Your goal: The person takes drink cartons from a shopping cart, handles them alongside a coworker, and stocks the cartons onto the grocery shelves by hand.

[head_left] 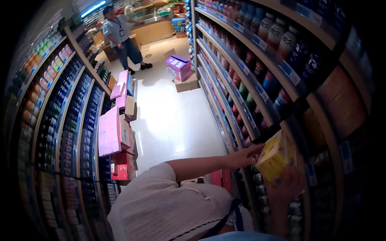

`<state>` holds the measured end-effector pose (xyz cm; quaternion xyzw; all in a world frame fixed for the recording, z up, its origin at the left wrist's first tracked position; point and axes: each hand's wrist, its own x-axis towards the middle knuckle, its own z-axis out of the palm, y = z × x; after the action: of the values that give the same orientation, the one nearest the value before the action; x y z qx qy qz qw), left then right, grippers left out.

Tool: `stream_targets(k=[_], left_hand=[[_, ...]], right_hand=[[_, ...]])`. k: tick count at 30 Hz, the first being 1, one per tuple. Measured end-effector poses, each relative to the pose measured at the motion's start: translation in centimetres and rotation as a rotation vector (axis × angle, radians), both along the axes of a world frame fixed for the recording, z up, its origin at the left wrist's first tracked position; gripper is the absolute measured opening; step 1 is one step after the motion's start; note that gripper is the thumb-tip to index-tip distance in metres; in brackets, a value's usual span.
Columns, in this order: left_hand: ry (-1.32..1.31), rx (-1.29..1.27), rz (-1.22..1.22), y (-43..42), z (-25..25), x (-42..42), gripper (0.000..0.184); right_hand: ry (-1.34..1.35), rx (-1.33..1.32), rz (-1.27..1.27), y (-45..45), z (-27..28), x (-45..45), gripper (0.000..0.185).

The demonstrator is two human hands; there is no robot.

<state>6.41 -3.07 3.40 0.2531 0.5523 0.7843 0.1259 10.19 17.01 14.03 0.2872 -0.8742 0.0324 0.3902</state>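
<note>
A yellow plastic-wrapped pack [274,158] is held up close to the right-hand shelving, tilted, with clear film showing along its right side. My right hand [286,184] grips the pack from below and from its near side. Reaching across from the left, my left hand [246,156] has its fingers against the pack's left side. The fingertips of both hands are partly hidden or blurred. Beyond the pack, the shelf edge is dark and its contents there are hard to make out.
Shelves of bottles [277,34] rise on the right; more stocked shelves [60,100] line the left. Pink boards and boxes [109,130] jut into the aisle. Further off, a purple box [179,67] sits on a cardboard carton [187,83]. A person [118,36] stands at the aisle's far end.
</note>
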Motion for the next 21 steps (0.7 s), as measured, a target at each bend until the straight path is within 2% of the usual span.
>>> stream_targets(k=[1,2,4,5,8,12,15,18,20,21], left_hand=[[-0.039,-0.016,-0.046,-0.1,1.1,-1.3,0.101],[-0.011,0.042,-0.065,-0.2,2.0,-2.0,0.088],[-0.047,0.129,-0.106,0.0,2.0,-4.8,0.091],[-0.075,-0.001,-0.054,-1.3,3.5,-6.2,0.102],[-0.163,0.009,-0.151,0.1,3.4,-9.9,0.115],[-0.136,0.016,-0.18,0.6,4.5,-11.8,0.122],[-0.14,0.057,-0.196,0.2,3.8,-12.4,0.118],[-0.175,0.104,-0.287,-0.2,2.0,-14.5,0.113],[-0.138,0.194,-0.357,0.3,2.3,-15.4,0.105],[-0.105,0.157,-0.338,0.6,2.5,-15.4,0.103]], right_hand=[[0.039,0.014,-0.023,0.1,0.1,0.2,0.067],[-0.001,0.054,-0.055,-0.4,1.0,0.6,0.065],[0.015,0.104,-0.143,-1.6,1.9,-0.8,0.059],[0.09,0.11,-0.172,-2.9,1.9,-2.3,0.051],[0.14,0.068,-0.275,-1.7,0.5,-4.5,0.048],[0.208,0.032,-0.376,-3.0,0.6,-5.1,0.047],[0.205,0.055,-0.413,-4.2,1.3,-4.8,0.047],[0.337,0.15,-0.404,-4.2,1.1,-5.9,0.046],[0.37,0.192,-0.403,-3.6,0.9,-6.5,0.047],[0.39,0.212,-0.394,-3.3,0.7,-6.7,0.047]])
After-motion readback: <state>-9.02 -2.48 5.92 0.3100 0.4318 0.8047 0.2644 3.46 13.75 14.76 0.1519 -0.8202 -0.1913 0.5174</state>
